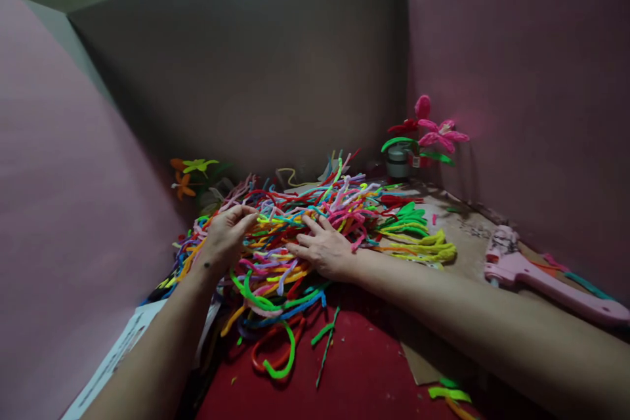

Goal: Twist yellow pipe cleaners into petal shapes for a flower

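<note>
A big tangled heap of multicoloured pipe cleaners (275, 256) lies in front of me. At the heap's left side, my left hand (229, 233) has thumb and forefinger pinched together at the end of a yellow-green pipe cleaner (268, 218). My right hand (327, 251) rests flat on the middle of the heap, fingers spread and gripping nothing. Green and red loops of pipe cleaner (288, 357) hang over the near side of the heap. To the right of my right hand lie bundles of bent green (411, 218) and yellow pipe cleaners (433, 248).
A pink hot glue gun (551, 282) lies on cardboard (467, 243) at the right. Pink pipe-cleaner flowers (440, 134) stand by a grey jar (398, 161); orange and yellow ones (187, 176) are back left. Printed paper (123, 348) and a red surface (364, 354) are nearer. Walls enclose the corner.
</note>
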`<control>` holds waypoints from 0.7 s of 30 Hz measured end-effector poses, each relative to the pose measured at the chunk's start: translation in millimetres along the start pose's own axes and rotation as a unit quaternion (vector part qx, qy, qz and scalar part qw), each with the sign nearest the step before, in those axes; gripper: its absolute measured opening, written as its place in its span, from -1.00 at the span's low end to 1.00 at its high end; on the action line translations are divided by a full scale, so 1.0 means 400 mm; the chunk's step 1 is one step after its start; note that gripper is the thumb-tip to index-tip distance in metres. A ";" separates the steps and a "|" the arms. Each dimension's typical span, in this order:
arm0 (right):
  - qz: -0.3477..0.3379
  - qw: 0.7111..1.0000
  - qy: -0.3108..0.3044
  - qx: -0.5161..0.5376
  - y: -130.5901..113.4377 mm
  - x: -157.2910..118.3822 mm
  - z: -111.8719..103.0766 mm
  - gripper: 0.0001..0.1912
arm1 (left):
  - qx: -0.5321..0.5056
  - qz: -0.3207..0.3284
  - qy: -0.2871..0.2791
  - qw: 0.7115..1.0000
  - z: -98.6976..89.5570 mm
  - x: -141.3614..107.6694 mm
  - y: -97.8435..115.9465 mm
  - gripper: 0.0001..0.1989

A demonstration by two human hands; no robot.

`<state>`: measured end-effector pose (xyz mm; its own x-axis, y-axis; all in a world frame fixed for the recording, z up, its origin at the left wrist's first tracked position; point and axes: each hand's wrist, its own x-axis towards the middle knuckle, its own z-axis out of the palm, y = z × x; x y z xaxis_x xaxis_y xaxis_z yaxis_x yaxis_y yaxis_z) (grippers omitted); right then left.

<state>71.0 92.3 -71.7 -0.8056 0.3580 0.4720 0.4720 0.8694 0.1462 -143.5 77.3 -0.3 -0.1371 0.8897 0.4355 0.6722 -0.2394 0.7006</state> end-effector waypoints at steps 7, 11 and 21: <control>0.015 1.000 -0.011 0.013 0.002 0.007 0.002 -0.57 | -0.029 0.002 0.034 0.999 0.014 -0.004 0.004 -0.84; 0.017 1.000 -0.005 0.017 0.002 0.004 0.007 -0.56 | -0.082 -0.038 0.045 0.995 0.011 0.002 0.010 -0.82; 0.024 1.000 -0.006 0.016 -0.001 0.004 -0.002 -0.57 | -0.154 -0.076 0.056 0.984 0.001 0.003 -0.019 -0.78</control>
<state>69.9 92.3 -70.4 -0.7864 0.4032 0.4679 0.4983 0.8618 0.0949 -148.5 80.2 -5.3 -0.3107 0.8796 0.3602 0.3878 -0.2286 0.8929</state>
